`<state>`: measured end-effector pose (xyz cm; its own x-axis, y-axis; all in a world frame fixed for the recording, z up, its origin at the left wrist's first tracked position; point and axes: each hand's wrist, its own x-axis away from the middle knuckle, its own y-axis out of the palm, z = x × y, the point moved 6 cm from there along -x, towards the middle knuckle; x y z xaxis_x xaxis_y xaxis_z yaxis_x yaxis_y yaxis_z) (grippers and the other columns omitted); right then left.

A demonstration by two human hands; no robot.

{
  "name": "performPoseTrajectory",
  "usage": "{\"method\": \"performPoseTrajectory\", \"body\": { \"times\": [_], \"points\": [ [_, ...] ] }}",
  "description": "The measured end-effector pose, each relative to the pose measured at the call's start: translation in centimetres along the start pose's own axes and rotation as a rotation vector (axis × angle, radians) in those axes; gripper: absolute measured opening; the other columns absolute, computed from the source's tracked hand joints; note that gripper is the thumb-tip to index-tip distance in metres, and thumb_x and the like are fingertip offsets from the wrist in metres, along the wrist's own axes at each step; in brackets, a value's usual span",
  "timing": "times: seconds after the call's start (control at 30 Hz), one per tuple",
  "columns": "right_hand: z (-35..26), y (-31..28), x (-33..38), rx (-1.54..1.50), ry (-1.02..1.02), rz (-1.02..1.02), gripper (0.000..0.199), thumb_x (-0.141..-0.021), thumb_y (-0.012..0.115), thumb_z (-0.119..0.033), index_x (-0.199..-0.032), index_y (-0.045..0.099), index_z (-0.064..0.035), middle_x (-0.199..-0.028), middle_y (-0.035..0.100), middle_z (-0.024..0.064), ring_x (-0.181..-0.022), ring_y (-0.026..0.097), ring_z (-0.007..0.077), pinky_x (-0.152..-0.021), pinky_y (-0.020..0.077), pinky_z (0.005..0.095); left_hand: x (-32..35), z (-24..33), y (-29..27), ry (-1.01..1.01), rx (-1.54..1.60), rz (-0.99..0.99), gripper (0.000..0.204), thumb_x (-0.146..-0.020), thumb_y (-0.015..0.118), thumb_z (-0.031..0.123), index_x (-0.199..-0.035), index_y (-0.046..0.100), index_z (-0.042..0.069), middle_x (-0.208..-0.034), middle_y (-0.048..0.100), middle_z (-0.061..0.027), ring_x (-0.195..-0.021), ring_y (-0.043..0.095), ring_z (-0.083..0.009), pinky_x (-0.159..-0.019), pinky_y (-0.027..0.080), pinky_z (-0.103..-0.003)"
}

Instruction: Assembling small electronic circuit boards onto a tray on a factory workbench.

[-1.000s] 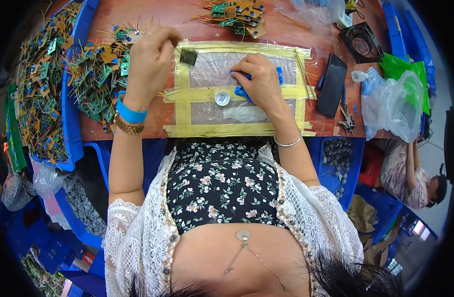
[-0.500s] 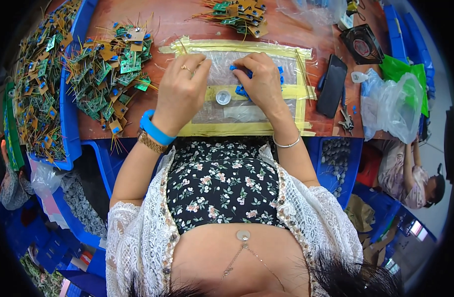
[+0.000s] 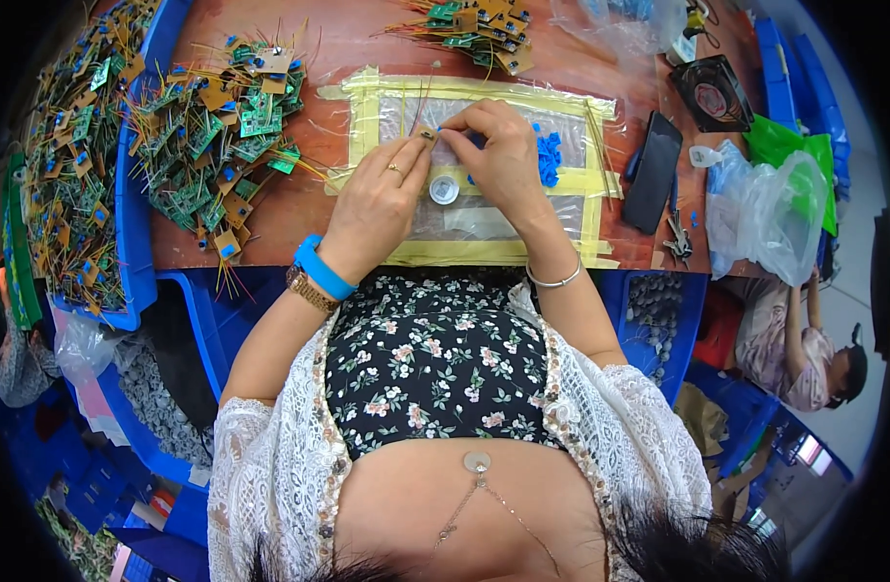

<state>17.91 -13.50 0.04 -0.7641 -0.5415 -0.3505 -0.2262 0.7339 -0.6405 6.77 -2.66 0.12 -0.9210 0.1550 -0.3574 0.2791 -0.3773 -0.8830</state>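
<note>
My left hand (image 3: 385, 191) pinches a small brown circuit board (image 3: 426, 133) between thumb and fingers, with thin wires rising from its far side. Close against the board, my right hand (image 3: 506, 155) has its thumb and forefinger pressed together; what lies between them is too small to make out, though a speck of blue shows there. Just right of that hand is a pile of small blue pieces (image 3: 550, 160). A little round white pot (image 3: 444, 189) stands between my wrists on the clear sheet, which yellow tape (image 3: 493, 254) borders.
Heaps of wired green and brown circuit boards (image 3: 260, 116) lie at the left, some in a blue bin (image 3: 139, 242). Another bunch of boards (image 3: 484, 29) is at the back. To the right are a phone (image 3: 652, 173), keys (image 3: 678, 236), a small fan (image 3: 712, 92) and plastic bags (image 3: 775, 209).
My left hand has moved right and now holds a wired circuit board. My right hand has shifted left off the blue pieces, and its fingertips meet the board.
</note>
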Motion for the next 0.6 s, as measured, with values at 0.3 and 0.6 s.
{"method": "performPoseTrajectory", "body": {
  "times": [0.3,0.6],
  "points": [
    [0.1,1.7,-0.9,0.027,0.015,-0.072,0.010,-0.077,0.080,-0.011,-0.080,0.074,-0.0033,-0.074,0.068,0.0075,-0.071,0.062,0.0230,-0.066,0.0502,0.0351,0.0,0.2,0.4,-0.011,-0.027,-0.007,0.044,-0.081,0.058,0.003,-0.122,0.063,-0.010,-0.130,0.061,-0.0180,-0.124,0.054,-0.0295,-0.107,0.044,-0.041],
    [0.1,2.1,-0.9,0.023,0.042,-0.078,0.012,-0.079,0.080,-0.013,-0.079,0.074,-0.0030,-0.074,0.068,0.0079,-0.072,0.062,0.0239,-0.067,0.0503,0.0363,0.0,0.4,0.6,-0.021,-0.058,0.004,0.042,-0.083,0.056,0.004,-0.121,0.063,-0.012,-0.128,0.061,-0.0181,-0.124,0.054,-0.0299,-0.107,0.044,-0.041]
  ]
}}
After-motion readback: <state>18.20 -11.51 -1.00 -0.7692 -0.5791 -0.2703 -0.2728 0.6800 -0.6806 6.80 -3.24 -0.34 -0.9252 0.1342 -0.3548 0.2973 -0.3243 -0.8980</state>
